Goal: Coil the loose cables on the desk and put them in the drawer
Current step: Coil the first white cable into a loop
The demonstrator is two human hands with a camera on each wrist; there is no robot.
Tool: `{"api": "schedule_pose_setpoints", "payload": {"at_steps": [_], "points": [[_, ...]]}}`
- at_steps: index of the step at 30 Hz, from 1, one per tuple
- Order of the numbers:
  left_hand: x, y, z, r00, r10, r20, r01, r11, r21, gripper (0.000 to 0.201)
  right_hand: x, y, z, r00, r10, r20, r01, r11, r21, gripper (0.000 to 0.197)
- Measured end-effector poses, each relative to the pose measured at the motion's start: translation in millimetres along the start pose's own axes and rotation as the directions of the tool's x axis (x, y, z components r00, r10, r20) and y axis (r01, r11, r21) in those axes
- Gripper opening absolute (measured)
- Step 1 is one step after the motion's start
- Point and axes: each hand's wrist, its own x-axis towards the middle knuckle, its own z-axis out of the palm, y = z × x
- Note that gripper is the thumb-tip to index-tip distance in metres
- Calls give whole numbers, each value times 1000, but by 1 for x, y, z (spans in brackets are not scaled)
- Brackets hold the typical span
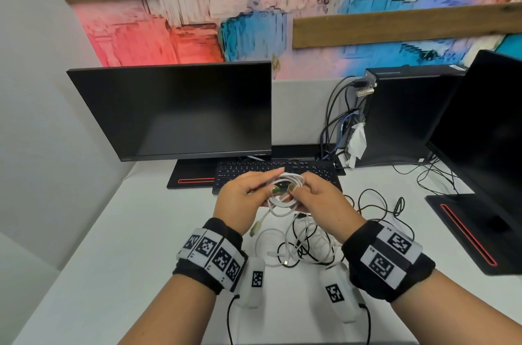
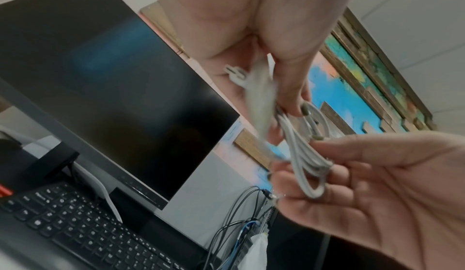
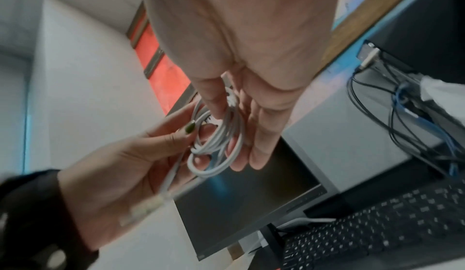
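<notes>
Both my hands, left hand point(image 1: 240, 198) and right hand point(image 1: 319, 200), pinch the white coil point(image 1: 285, 192) above the keyboard point(image 1: 310, 172), keeping loops together. 1 tail dangles free.

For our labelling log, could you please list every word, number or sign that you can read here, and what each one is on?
"R5" and "R4", as far as I can tell: small print beside the square markers on the right wristband.
Left wristband: characters too small to read.
Keyboard: key legends too small to read.
Monitor: nothing readable.
White cable: no print visible.
</notes>
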Motion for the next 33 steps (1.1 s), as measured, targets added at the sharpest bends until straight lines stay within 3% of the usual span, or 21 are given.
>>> {"api": "schedule_pose_setpoints", "payload": {"at_steps": [8,13,19,26,30,33], "points": [[-1,-2,4,1000,12,22,-13,999,33,51,2,4,-3,991,135,-24,-120,940,320,30],[3,-4,1,1000,15,10,-15,999,45,51,1,3,-6,981,158,109,-192,827,528,30],[3,-4,2,1000,17,18,-19,996,92,54,1,-5,-10,954,66,291,-244,734,634,35],[0,3,7,998,65,-26,-59,981,184,53,4,-8,-7,987,43,155,-113,871,479,33],[0,3,5,996,70,-50,-62,986,154,47,2,-12,-8,999,15,49,-29,951,308,31],[0,2,7,996,74,-53,-64,983,170,41,3,-11,-7,997,47,-54,-41,994,101,32]]}}
